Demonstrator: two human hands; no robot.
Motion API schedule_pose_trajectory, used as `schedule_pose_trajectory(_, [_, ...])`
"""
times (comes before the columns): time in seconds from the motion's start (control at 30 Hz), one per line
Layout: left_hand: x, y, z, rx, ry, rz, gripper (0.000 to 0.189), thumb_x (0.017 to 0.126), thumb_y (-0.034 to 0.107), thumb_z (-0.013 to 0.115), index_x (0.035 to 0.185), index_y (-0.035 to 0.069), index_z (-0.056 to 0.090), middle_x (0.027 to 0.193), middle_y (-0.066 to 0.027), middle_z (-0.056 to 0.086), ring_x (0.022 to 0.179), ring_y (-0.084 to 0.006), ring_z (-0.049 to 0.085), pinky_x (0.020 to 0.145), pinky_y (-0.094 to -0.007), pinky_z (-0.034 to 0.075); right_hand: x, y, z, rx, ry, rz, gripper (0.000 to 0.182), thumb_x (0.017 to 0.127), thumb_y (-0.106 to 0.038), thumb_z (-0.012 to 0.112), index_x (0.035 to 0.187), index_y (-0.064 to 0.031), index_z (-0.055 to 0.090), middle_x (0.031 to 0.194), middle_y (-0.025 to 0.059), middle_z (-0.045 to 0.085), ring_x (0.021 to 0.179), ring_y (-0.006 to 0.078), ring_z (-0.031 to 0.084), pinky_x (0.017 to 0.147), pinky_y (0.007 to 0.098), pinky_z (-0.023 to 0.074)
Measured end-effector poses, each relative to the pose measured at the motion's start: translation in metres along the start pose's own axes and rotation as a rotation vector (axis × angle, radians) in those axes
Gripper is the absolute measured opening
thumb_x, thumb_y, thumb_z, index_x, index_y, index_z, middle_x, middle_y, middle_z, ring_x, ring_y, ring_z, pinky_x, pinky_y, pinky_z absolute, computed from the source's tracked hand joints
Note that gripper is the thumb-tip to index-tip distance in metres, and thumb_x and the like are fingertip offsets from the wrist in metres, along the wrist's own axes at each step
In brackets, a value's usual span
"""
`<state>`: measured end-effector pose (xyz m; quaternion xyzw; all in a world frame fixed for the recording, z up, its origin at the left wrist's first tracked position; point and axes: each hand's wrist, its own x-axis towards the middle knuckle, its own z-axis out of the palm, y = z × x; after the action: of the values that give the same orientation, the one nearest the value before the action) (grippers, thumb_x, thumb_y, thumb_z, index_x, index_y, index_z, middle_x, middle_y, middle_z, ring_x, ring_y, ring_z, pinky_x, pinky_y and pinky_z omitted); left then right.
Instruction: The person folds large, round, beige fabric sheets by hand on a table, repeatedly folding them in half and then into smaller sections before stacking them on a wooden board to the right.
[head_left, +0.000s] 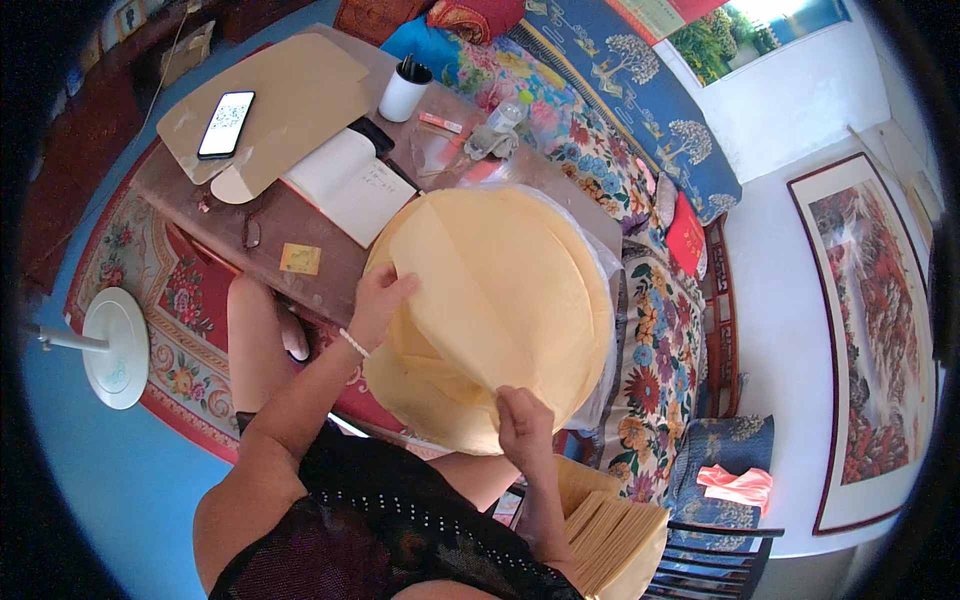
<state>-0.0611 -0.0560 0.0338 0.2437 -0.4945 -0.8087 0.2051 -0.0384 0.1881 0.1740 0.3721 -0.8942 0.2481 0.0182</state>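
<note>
Before me on the table lies a wide stack of thin round yellow sheets (562, 285), which look like large flatbread pancakes. Its left and lower parts overhang the table's edge above my lap. The top sheet has a folded flap (450, 277) with a straight edge running down to the right. My left hand (381, 300) holds the flap's left end between thumb and fingers. At its lower end, my right hand (526, 426) pinches the same sheet. Clear plastic film (604, 259) shows under the stack's right side. Several folded yellow sheets (611, 536) stand packed together beside my right forearm.
The brown table (296, 247) carries a phone (226, 124) on cardboard (307, 82), an open notebook (352, 176), a white cup (405, 94), a plastic bottle (507, 114) and a small yellow card (300, 259). A floral sofa (652, 337) borders the right; a stand's round base (116, 349) is left.
</note>
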Motion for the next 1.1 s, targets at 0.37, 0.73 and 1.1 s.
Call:
schedule_pose_trajectory(0.37, [-0.076, -0.115, -0.041, -0.096, 0.075, -0.270, 0.028, 0.084, 0.024, 0.057, 0.101, 0.001, 0.057, 0.092, -0.0052, 0.058, 0.082, -0.0133, 0.054, 0.073, -0.0265, 0.044, 0.004, -0.007, -0.009, 0.004, 0.018, -0.035, 0.007, 0.079, -0.001, 0.055, 0.086, -0.0007, 0.057, 0.069, 0.0150, 0.055, 0.059, 0.0261, 0.055, 0.053, 0.0316, 0.0427])
schedule_pose_trajectory(0.73, [-0.056, -0.039, -0.032, 0.440, 0.039, -0.003, 0.033, 0.080, 0.030, 0.060, 0.091, -0.001, 0.057, 0.081, -0.0069, 0.057, 0.075, -0.0155, 0.053, 0.068, -0.0281, 0.043, 0.009, -0.002, -0.002, -0.119, 0.091, 0.006, 0.008, 0.077, -0.001, 0.056, 0.085, -0.0016, 0.057, 0.069, 0.0157, 0.056, 0.060, 0.0300, 0.056, 0.054, 0.0345, 0.0438])
schedule_pose_trajectory(1.1, [0.026, -0.013, 0.020, 0.324, 0.245, 0.069, 0.045, 0.071, 0.026, 0.070, 0.097, -0.005, 0.052, 0.083, -0.0091, 0.057, 0.074, -0.0153, 0.054, 0.067, -0.0290, 0.046, 0.007, -0.014, -0.006, 0.010, 0.112, 0.002, 0.007, 0.078, 0.001, 0.054, 0.084, -0.0004, 0.056, 0.066, 0.0150, 0.053, 0.056, 0.0266, 0.053, 0.052, 0.0317, 0.0418])
